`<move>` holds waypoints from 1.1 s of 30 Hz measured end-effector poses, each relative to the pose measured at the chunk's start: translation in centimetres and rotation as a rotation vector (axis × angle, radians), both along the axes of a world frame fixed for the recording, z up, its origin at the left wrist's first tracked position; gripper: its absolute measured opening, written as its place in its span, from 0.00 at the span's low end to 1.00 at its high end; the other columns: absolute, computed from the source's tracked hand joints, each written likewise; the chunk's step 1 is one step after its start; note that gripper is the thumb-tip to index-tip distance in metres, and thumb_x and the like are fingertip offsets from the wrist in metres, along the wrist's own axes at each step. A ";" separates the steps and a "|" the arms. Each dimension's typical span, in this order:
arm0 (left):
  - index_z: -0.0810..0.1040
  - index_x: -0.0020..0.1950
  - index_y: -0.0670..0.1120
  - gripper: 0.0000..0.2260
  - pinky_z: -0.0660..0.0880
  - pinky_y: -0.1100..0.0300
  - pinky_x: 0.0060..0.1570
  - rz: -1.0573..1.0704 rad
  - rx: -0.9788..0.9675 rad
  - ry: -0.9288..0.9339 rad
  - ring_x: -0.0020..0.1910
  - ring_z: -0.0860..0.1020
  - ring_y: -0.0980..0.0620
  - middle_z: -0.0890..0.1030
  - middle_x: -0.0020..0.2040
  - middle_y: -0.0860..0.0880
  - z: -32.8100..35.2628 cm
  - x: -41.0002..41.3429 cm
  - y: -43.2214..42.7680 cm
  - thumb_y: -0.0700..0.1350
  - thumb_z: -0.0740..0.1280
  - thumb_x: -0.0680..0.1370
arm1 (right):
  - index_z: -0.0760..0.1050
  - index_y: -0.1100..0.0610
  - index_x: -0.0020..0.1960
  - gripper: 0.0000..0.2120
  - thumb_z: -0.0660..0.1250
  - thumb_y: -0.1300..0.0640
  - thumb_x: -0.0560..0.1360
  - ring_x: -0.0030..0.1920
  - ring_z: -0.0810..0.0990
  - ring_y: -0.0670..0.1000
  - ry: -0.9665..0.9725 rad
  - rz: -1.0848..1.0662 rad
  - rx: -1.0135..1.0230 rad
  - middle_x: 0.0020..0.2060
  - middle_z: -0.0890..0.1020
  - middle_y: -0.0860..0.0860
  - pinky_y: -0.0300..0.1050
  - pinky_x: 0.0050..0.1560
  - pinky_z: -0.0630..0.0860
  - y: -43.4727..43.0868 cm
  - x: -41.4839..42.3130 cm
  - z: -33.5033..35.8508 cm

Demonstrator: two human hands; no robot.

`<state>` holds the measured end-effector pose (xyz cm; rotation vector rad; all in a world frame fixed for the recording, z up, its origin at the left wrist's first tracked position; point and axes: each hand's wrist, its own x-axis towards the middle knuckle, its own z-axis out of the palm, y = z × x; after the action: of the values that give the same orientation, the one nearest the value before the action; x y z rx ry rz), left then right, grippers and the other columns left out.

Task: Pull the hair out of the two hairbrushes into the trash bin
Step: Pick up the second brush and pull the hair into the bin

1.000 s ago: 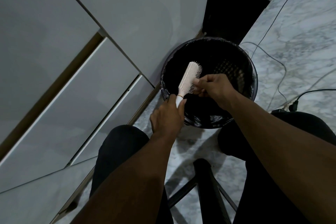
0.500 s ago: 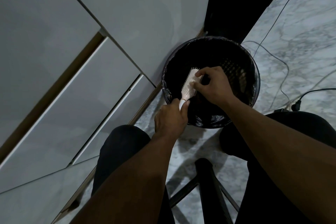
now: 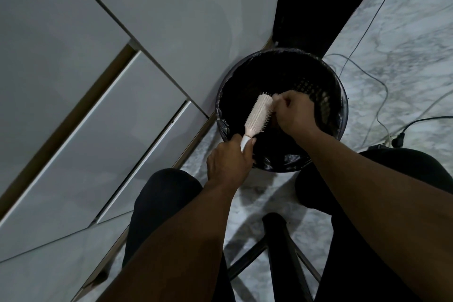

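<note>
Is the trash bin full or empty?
Cannot tell. The trash bin is lined with a black bag, and its inside is too dark to show contents; the hairbrush is held over it.

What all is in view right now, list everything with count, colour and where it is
Pale pink plastic hairbrush: one, held over the bin mouth, bristles toward the right hand.
Round black trash bin with black liner: one, on the floor by the cabinets.
White cabinet fronts: several panels, left.
Grey-veined marble floor: right and below.
Thin cables: a few, light and black, on the floor at right.
Black stool frame: one, bottom centre.
Legs in black trousers: two, either side of the stool.
Left hand: grip on the brush handle.
Right hand: closed at the brush head; hair not discernible.
</note>
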<state>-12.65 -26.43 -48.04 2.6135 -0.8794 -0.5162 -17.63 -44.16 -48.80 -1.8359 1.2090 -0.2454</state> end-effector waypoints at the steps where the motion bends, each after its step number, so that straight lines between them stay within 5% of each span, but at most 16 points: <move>1: 0.76 0.49 0.46 0.19 0.76 0.49 0.34 0.014 -0.021 -0.006 0.37 0.79 0.42 0.81 0.38 0.45 0.0 0.0 0.0 0.61 0.58 0.82 | 0.80 0.54 0.41 0.14 0.62 0.47 0.78 0.41 0.84 0.51 -0.064 -0.136 0.117 0.39 0.86 0.54 0.47 0.51 0.80 -0.3 0.0 0.1; 4: 0.77 0.49 0.47 0.19 0.77 0.48 0.34 0.076 -0.099 -0.007 0.34 0.78 0.44 0.80 0.36 0.47 0.2 0.2 -0.2 0.61 0.57 0.82 | 0.76 0.53 0.45 0.10 0.61 0.49 0.79 0.46 0.85 0.52 -0.177 -0.327 0.407 0.43 0.83 0.52 0.57 0.53 0.82 -1.0 0.3 0.7; 6: 0.76 0.49 0.47 0.19 0.77 0.48 0.33 0.094 -0.124 -0.009 0.34 0.78 0.44 0.80 0.35 0.47 0.3 0.3 -0.3 0.61 0.57 0.82 | 0.77 0.52 0.55 0.10 0.61 0.50 0.79 0.53 0.81 0.49 -0.179 -0.253 0.511 0.49 0.81 0.48 0.47 0.49 0.78 -0.7 0.5 1.4; 9: 0.75 0.48 0.48 0.19 0.77 0.48 0.32 0.067 -0.134 -0.005 0.33 0.78 0.44 0.79 0.35 0.47 0.1 0.3 -0.2 0.62 0.56 0.81 | 0.78 0.52 0.61 0.15 0.57 0.48 0.82 0.44 0.81 0.37 -0.264 -0.149 0.745 0.46 0.82 0.42 0.33 0.36 0.74 -0.3 0.8 1.8; 11: 0.74 0.48 0.49 0.20 0.76 0.49 0.31 0.052 -0.141 0.006 0.33 0.78 0.45 0.79 0.34 0.48 0.0 0.3 0.0 0.63 0.55 0.81 | 0.78 0.54 0.65 0.24 0.57 0.39 0.80 0.52 0.82 0.41 -0.294 -0.100 0.834 0.53 0.84 0.45 0.34 0.43 0.76 -0.4 1.1 1.6; 15: 0.74 0.46 0.49 0.17 0.73 0.52 0.28 0.027 -0.175 0.016 0.30 0.77 0.46 0.77 0.32 0.49 0.1 0.3 0.1 0.61 0.57 0.81 | 0.76 0.55 0.69 0.44 0.57 0.23 0.69 0.65 0.79 0.54 -0.262 -0.090 0.842 0.66 0.80 0.54 0.55 0.67 0.73 -0.6 1.4 1.5; 19: 0.74 0.48 0.49 0.17 0.72 0.53 0.30 -0.025 -0.142 0.023 0.33 0.78 0.43 0.79 0.34 0.47 0.3 0.1 0.0 0.61 0.58 0.81 | 0.66 0.60 0.76 0.41 0.54 0.30 0.76 0.71 0.72 0.55 -0.195 -0.154 0.707 0.73 0.72 0.55 0.48 0.68 0.68 -0.4 1.5 1.9; 22: 0.75 0.50 0.48 0.18 0.75 0.49 0.34 -0.045 -0.085 0.004 0.36 0.79 0.40 0.81 0.37 0.45 0.3 0.1 0.0 0.62 0.57 0.81 | 0.75 0.60 0.68 0.40 0.50 0.29 0.77 0.62 0.78 0.55 -0.034 -0.096 0.520 0.64 0.79 0.57 0.48 0.59 0.73 -0.1 1.1 1.3; 24: 0.75 0.51 0.48 0.19 0.74 0.51 0.34 -0.062 -0.044 -0.029 0.38 0.80 0.40 0.82 0.38 0.45 0.3 0.1 0.1 0.62 0.57 0.81 | 0.81 0.60 0.49 0.38 0.50 0.28 0.75 0.49 0.81 0.55 0.045 -0.085 0.370 0.49 0.83 0.56 0.48 0.51 0.74 -0.1 0.8 1.3; 27: 0.75 0.53 0.48 0.18 0.70 0.54 0.33 -0.062 0.014 -0.062 0.38 0.80 0.43 0.82 0.40 0.47 0.1 0.2 0.3 0.61 0.57 0.82 | 0.75 0.58 0.30 0.31 0.56 0.36 0.79 0.39 0.78 0.56 0.111 -0.143 0.194 0.32 0.79 0.53 0.46 0.48 0.72 -0.9 0.3 0.5; 33: 0.77 0.57 0.47 0.20 0.69 0.55 0.34 0.054 0.125 -0.078 0.41 0.81 0.42 0.84 0.44 0.45 -0.1 0.7 0.4 0.60 0.56 0.83 | 0.65 0.56 0.27 0.24 0.61 0.48 0.80 0.26 0.68 0.49 0.039 -0.299 0.180 0.24 0.69 0.50 0.42 0.36 0.66 -2.7 0.0 -1.0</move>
<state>-11.93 -26.02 -48.12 2.7798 -0.8216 -0.4715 -17.60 -46.88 -49.83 -1.5095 1.4837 -0.2587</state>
